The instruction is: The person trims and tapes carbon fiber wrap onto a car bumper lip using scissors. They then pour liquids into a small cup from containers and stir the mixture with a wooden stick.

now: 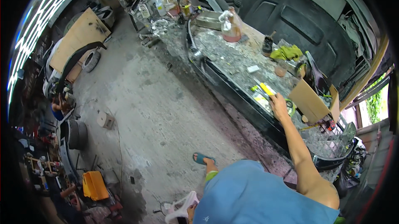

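My right hand (279,106) pinches a yellow, bar-shaped tool (267,88) over the mottled tabletop (230,57); whether my left hand (191,212) grips, I can't tell.

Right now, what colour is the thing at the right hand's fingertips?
Yellow: the slim thing shows best in the head view.

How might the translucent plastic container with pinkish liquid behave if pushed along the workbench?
The translucent plastic container would probably slosh, as it holds pinkish liquid. With that liquid sitting low, tipping seems unlikely under a gentle push. Its see-through walls suggest some give.
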The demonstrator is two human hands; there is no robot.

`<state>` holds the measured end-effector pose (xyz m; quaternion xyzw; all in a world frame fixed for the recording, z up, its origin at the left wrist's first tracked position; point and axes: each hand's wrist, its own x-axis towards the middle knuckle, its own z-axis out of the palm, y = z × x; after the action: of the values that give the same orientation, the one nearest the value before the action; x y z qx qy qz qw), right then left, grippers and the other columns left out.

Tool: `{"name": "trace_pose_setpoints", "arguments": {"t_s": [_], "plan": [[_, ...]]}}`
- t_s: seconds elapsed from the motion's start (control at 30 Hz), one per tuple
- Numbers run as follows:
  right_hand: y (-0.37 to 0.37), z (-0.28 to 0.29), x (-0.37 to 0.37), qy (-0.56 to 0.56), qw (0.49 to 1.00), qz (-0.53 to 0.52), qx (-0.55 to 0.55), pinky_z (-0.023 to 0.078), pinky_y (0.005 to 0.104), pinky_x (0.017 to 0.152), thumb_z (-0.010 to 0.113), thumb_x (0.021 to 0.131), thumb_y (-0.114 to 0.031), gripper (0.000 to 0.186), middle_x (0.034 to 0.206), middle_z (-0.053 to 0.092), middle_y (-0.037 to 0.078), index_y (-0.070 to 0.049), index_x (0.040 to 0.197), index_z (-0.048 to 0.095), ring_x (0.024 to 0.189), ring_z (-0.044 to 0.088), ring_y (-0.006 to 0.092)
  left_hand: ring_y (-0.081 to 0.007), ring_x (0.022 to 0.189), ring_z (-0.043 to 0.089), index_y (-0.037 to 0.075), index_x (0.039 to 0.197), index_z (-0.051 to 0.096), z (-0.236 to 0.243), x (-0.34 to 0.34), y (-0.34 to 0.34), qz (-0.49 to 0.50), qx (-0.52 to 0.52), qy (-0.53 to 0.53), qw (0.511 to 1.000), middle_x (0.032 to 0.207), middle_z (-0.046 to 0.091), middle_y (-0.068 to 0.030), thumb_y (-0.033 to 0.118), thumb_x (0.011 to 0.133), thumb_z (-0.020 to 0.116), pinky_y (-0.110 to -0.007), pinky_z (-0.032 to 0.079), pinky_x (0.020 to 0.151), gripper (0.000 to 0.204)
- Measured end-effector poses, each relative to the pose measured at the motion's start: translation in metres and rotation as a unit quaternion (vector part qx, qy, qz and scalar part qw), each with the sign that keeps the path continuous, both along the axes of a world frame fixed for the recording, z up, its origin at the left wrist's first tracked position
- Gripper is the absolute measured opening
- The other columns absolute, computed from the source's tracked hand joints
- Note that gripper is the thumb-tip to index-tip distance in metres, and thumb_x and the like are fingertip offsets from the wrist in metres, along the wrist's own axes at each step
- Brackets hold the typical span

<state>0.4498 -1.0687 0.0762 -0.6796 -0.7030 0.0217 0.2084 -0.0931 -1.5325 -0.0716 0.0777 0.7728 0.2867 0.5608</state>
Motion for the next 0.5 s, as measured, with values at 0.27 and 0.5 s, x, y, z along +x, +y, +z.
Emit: {"name": "trace_pose_setpoints", "arguments": {"t_s": [0.27,0.5], "plan": [[-0.029,0.062,-0.132,0.219,0.97,-0.094,-0.045,0.048,0.0405,0.083,0.061,0.086,-0.014,0.027,0.102,0.062,0.019,-0.001,0.109,0.059,0.095,0.06,0.0361,-0.0176,0.079,0.065,-0.003,0.104,0.064,0.003,-0.175,0.183,-0.044,0.03,-0.009,0.999,0.1,0.067,-0.0093,0.024,0.096,0.05,-0.029,0.053,0.067,0.031],[-0.147,-0.085,-0.236,0.48,0.71,-0.292,-0.425,0.044,0.0368,0.095,0.048,0.092,-0.054,0.059,0.127,0.059,0.018,-0.007,0.127,0.059,0.114,0.057,0.0282,-0.0176,0.079,0.065,-0.003,0.103,0.064,0.023,-0.242,0.376,-0.068,0.044,-0.05,0.996,0.101,0.067,-0.0095,0.024,0.097,0.05,-0.03,0.053,0.067,0.031]]}}
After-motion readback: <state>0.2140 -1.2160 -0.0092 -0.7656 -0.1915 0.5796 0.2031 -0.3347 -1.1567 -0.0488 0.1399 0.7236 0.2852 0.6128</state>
